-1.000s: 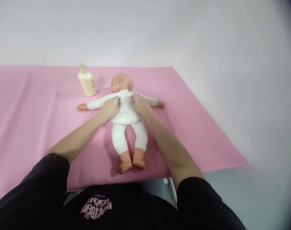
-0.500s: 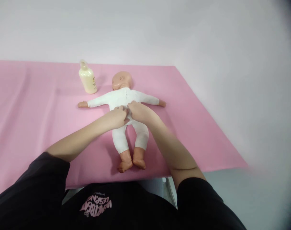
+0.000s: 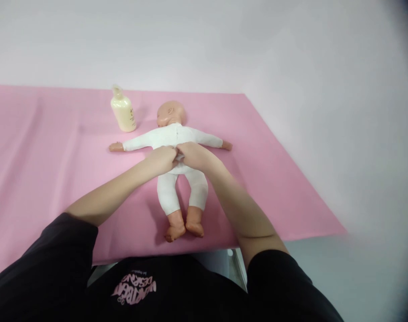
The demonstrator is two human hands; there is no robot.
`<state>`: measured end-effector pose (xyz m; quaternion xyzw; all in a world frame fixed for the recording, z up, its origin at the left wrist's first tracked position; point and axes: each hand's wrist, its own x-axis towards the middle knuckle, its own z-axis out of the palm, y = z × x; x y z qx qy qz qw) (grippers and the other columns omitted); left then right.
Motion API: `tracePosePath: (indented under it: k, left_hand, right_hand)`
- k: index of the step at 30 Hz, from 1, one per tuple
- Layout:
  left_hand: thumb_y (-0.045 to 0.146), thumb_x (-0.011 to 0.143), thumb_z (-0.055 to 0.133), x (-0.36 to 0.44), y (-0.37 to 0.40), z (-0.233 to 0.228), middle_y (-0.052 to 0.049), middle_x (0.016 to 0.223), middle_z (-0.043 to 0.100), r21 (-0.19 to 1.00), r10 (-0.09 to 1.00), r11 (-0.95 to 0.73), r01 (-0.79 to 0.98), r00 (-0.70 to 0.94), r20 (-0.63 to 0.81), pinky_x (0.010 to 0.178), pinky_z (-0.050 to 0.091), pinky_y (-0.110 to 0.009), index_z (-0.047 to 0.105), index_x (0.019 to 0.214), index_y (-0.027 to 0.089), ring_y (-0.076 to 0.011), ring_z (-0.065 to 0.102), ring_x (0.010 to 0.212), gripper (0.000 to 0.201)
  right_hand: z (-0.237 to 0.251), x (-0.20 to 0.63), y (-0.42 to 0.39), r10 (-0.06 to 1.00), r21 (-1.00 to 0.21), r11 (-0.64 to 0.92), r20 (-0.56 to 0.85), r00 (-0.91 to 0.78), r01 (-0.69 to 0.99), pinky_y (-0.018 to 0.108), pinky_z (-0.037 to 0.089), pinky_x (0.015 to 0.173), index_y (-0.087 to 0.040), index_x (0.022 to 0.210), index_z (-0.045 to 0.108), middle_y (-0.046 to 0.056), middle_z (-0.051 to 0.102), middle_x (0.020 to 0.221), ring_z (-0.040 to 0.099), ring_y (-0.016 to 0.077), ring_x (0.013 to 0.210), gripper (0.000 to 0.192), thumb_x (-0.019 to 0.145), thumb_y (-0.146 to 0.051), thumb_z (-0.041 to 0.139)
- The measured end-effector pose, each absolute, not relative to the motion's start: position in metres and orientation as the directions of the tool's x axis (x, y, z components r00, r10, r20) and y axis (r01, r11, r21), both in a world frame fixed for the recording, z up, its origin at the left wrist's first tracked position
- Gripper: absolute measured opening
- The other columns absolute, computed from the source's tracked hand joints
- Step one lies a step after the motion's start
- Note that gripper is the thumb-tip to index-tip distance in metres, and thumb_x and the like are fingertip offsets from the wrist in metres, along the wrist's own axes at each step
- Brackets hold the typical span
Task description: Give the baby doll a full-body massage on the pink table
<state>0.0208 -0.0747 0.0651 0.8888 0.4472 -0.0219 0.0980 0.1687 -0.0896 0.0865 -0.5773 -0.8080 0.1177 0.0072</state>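
A baby doll (image 3: 177, 136) in a white bodysuit lies on a pink sheet (image 3: 56, 170), head away from me, arms spread wide. Both my hands rest on its torso and meet at the middle. My left hand (image 3: 162, 159) presses on the doll's lower body from the left, fingers curled. My right hand (image 3: 190, 156) presses beside it from the right, fingertips touching the left hand. The doll's legs and bare feet (image 3: 185, 228) point toward me near the sheet's front edge.
A cream-coloured lotion bottle (image 3: 123, 110) stands upright on the sheet just left of the doll's head. A white wall runs behind and to the right. The sheet's front edge lies close to my body, with grey floor at lower right.
My hands slid from the doll's chest down toward its belly and came together, then shifted slightly back up. The doll and bottle stayed in place.
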Motion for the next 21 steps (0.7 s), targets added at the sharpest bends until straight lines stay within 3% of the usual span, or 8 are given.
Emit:
tracePosePath:
  k: [4, 9, 16, 21]
  left_hand:
    - [0.028, 0.101, 0.054, 0.019, -0.066, 0.058, -0.014, 0.113, 0.078, 0.172, 0.803, -0.581, 0.795, 0.595, -0.034, 0.083, 0.054, -0.034, 0.069, 0.117, 0.012, -0.0288, 0.075, 0.104, 0.028]
    - [0.022, 0.095, 0.054, 0.016, -0.055, 0.042, -0.013, 0.116, 0.078, 0.170, 0.827, -0.558, 0.812, 0.562, 0.032, 0.080, 0.054, -0.035, 0.066, 0.121, 0.014, -0.0303, 0.075, 0.105, 0.029]
    - [0.020, 0.095, 0.052, 0.017, -0.050, 0.038, -0.013, 0.110, 0.077, 0.163, 0.802, -0.595, 0.787, 0.596, 0.045, 0.081, 0.055, -0.036, 0.072, 0.105, 0.015, -0.0298, 0.074, 0.101, 0.023]
    - [0.022, 0.099, 0.052, 0.019, -0.050, 0.037, -0.013, 0.117, 0.074, 0.146, 0.805, -0.590, 0.794, 0.593, 0.028, 0.092, 0.056, -0.039, 0.074, 0.115, 0.013, -0.0310, 0.070, 0.108, 0.028]
  right_hand:
    - [0.079, 0.172, -0.082, 0.932, -0.203, 0.326, -0.094, -0.350, 0.923, 0.031, 0.051, 0.094, -0.011, 0.124, 0.071, 0.017, 0.078, 0.120, 0.073, 0.0287, 0.114, 0.035, 0.094, -0.005, 0.053]
    - [0.070, 0.175, -0.074, 0.937, -0.194, 0.333, -0.037, -0.347, 0.923, 0.035, 0.053, 0.088, -0.014, 0.123, 0.071, 0.015, 0.081, 0.107, 0.075, 0.0289, 0.103, 0.038, 0.093, -0.004, 0.049]
    - [0.054, 0.178, -0.062, 0.929, -0.152, 0.364, -0.015, -0.370, 0.919, 0.035, 0.051, 0.095, -0.010, 0.119, 0.071, 0.017, 0.075, 0.120, 0.069, 0.0277, 0.113, 0.035, 0.097, -0.004, 0.044]
    - [0.044, 0.180, -0.054, 0.919, -0.120, 0.394, 0.030, -0.394, 0.911, 0.037, 0.050, 0.093, -0.011, 0.110, 0.072, 0.017, 0.067, 0.126, 0.064, 0.0291, 0.111, 0.029, 0.096, -0.005, 0.047]
